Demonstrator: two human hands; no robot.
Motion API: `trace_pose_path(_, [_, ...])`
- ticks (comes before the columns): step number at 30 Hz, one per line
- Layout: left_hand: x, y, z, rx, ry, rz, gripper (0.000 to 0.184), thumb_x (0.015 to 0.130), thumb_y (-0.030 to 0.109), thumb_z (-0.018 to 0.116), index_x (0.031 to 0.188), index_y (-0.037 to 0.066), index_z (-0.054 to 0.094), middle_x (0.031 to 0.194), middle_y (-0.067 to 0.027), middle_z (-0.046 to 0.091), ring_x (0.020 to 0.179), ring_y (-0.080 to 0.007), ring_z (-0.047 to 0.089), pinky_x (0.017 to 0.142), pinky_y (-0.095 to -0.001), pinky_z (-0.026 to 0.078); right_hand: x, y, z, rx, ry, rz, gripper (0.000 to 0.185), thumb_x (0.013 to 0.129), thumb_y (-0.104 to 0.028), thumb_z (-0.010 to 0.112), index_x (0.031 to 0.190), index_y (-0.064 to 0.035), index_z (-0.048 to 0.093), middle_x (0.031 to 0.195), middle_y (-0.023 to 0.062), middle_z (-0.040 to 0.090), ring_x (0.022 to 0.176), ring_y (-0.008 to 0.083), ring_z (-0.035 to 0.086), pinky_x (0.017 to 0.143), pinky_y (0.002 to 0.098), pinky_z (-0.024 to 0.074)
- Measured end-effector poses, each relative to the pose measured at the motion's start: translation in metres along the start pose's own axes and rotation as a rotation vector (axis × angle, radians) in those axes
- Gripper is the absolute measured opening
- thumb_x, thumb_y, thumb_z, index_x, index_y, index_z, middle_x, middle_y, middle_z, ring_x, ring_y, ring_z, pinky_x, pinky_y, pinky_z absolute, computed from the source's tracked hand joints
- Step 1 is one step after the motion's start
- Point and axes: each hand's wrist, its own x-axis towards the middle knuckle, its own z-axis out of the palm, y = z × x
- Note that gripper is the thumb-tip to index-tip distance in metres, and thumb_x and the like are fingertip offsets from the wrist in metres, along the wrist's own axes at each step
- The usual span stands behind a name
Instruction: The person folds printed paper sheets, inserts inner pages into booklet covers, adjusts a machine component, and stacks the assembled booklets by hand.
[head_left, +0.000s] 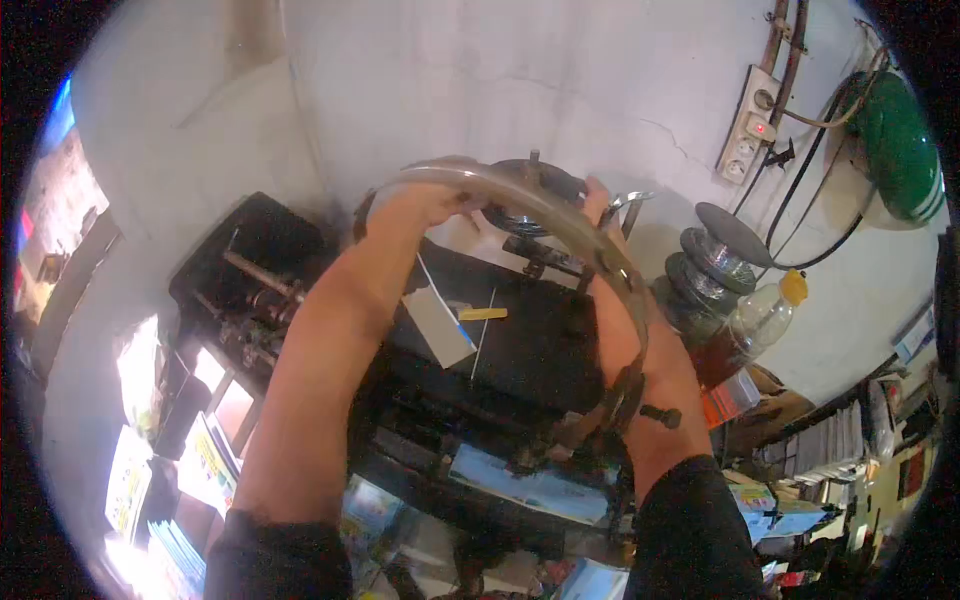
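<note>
Both my arms reach forward over a dark machine with a black flat top [540, 345]. A curved metal bar [500, 187] arches across in front of my hands and partly hides them. A dark spool of wire [525, 220] sits behind the bar, with an upright bolt above it. My left hand [447, 203] is at the spool's left side, its fingers mostly hidden. My right hand [598, 205] is at the spool's right side, near a shiny metal lever [632, 198]. Whether either hand grips the spool is unclear. A grey card [437, 328] and a yellow strip [483, 314] lie on the black top.
Stacked wire spools [710, 270] and a yellow-capped bottle [765, 320] stand at the right. A power strip [750, 125] and a green lamp shade [895, 145] are on the wall. Blue booklets [530, 485] lie below; more booklets [205, 460] stand left.
</note>
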Motion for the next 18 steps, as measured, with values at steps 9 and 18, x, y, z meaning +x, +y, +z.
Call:
trace_pose_path(9, [0.008, 0.004, -0.012, 0.354, -0.06, 0.146, 0.01, 0.088, 0.01, 0.058, 0.094, 0.002, 0.056, 0.092, -0.0058, 0.06, 0.083, -0.0143, 0.06, 0.074, -0.029, 0.056, -0.049, -0.033, 0.05, -0.278, 0.21, -0.156, 0.103, 0.084, -0.071, 0.049, 0.152, -0.0086, 0.003, 0.153, 0.0214, 0.023, 0.141, 0.0325, 0.026, 0.115, 0.0436, 0.0205])
trace_pose_path(18, [-0.004, 0.046, -0.026, -0.835, 0.023, -0.565, 0.053, 0.083, 0.001, 0.063, 0.133, 0.003, 0.048, 0.128, -0.0176, 0.056, 0.112, -0.0271, 0.059, 0.096, -0.0364, 0.05, -0.009, -0.034, 0.033, -0.302, 0.139, -0.301, 0.095, 0.085, -0.073, 0.043, 0.149, -0.0051, 0.022, 0.148, 0.0166, 0.033, 0.135, 0.0318, 0.034, 0.112, 0.0416, 0.0235])
